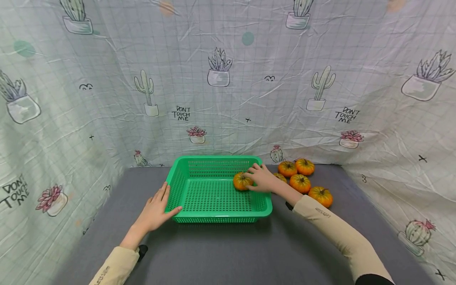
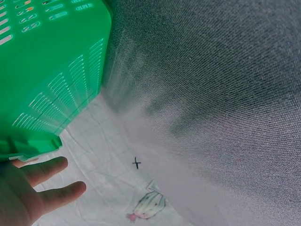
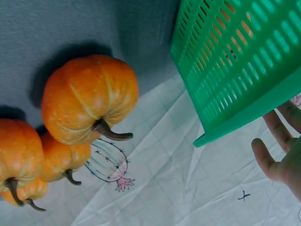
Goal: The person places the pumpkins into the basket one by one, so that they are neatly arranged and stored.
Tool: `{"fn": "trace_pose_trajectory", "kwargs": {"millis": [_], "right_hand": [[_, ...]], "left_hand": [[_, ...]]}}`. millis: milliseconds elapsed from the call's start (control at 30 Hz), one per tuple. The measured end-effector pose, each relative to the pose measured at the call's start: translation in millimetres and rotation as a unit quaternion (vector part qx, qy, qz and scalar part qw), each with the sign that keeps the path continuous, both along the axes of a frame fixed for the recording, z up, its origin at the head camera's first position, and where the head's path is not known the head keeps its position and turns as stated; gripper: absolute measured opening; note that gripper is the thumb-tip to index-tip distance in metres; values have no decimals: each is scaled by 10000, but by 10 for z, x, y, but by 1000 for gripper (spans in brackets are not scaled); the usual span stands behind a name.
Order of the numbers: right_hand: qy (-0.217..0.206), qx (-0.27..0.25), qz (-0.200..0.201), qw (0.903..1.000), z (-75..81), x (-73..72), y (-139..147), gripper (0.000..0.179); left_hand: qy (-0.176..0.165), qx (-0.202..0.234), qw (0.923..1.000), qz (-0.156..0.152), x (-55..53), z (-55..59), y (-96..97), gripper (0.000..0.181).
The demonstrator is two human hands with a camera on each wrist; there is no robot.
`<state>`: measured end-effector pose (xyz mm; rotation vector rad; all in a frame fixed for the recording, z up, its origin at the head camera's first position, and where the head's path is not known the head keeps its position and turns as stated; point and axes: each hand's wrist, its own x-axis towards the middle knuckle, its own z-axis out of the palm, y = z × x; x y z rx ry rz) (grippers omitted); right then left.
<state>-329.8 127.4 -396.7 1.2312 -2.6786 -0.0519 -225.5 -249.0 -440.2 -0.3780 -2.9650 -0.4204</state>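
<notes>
Okay, so one orange pumpkin point(image 1: 239, 183) is found inside the green basket point(image 1: 217, 214), over near its right-hand wall. Early days, if the count is anything to judge by: one pumpkin is in, while five loose pumpkins point(image 1: 300, 183) are left outside on the grey desk point(image 1: 231, 253). The one inside is partly covered, but a rounded, ribbed body with a darker middle on top can be made out. Its right side is reached by the right hand point(image 1: 264, 180), fingers and thumb bent around it; whether it's properly gripped or just touched can't be told. The basket's left rim is touched by the left hand point(image 1: 153, 211), its fingers laid out straight and nothing grasped. The loose ones are bunched right of the basket, one half hidden by the right wrist. Curved brown stems point(image 3: 111, 131) and pale stripes are shown up close there.
</notes>
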Motion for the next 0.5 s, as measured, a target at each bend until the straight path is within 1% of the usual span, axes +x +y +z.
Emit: {"fn": "trace_pose_trajectory", "kwargs": {"millis": [167,333,500], "right_hand": [[256,-149,151,9994,-39,108,98,40],[431,-339,346,9979,-36,216,186,37],[667,-463,388,9959,-38,313,263,33]], "left_hand": [[29,36,10000,5,-1,-5,3,92],[51,66,10000,-4,-4,-14,-1,92],[53,29,10000,5,-9,-19,-10,92]]}}
